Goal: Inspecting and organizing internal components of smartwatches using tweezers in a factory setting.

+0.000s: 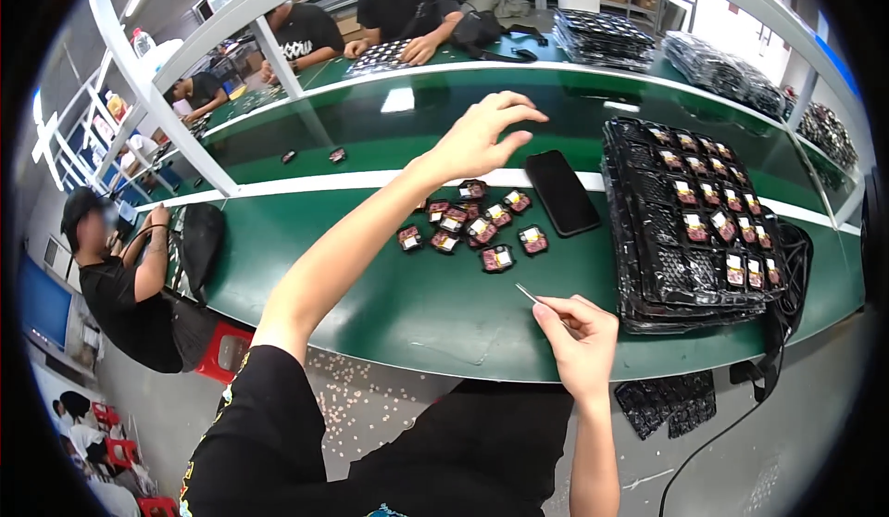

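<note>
My left hand (486,135) reaches out over the green strip beyond the white rail, its fingers apart and nothing in them. My right hand (581,339) is closed near the front edge of the bench, pinching a thin metal tool that looks like tweezers (526,292), its tip pointing left and away from me. Just beyond that tip lies a loose pile of small dark square parts (482,231) with pink and white faces. One such part (497,258) lies nearest the tool, apart from it. A black phone (562,193) rests right of the pile.
A stack of black plastic trays (639,239) stands at right, its top pockets partly filled with similar parts. A black cable (795,258) lies beside it. Beyond the white rail (352,182), two parts sit on the green strip (417,137). Co-workers sit opposite and at left.
</note>
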Available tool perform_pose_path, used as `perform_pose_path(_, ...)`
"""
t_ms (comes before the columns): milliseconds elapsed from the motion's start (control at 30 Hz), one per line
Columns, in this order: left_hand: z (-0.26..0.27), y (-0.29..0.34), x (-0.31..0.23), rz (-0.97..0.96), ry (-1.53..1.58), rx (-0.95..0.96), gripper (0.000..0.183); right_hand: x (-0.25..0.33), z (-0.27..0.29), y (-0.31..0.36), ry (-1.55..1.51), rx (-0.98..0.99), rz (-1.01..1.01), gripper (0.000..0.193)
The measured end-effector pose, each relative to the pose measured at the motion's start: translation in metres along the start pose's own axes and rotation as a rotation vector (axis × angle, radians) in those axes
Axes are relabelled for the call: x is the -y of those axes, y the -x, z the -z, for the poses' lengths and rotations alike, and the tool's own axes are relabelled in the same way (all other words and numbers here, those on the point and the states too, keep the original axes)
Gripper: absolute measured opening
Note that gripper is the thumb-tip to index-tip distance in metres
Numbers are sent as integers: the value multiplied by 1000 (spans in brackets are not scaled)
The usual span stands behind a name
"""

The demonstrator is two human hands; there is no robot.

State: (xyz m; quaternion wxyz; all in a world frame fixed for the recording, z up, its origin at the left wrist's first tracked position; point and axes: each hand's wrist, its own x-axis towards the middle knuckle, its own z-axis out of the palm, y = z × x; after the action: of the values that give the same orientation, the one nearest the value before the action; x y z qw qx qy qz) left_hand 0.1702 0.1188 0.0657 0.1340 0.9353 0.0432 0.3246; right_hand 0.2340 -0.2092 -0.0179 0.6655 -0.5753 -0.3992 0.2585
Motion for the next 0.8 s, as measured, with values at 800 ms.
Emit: perform_pose_path(800, 81, 173, -3, 473, 93, -90, 53, 8, -8, -1, 48, -43, -134, 17)
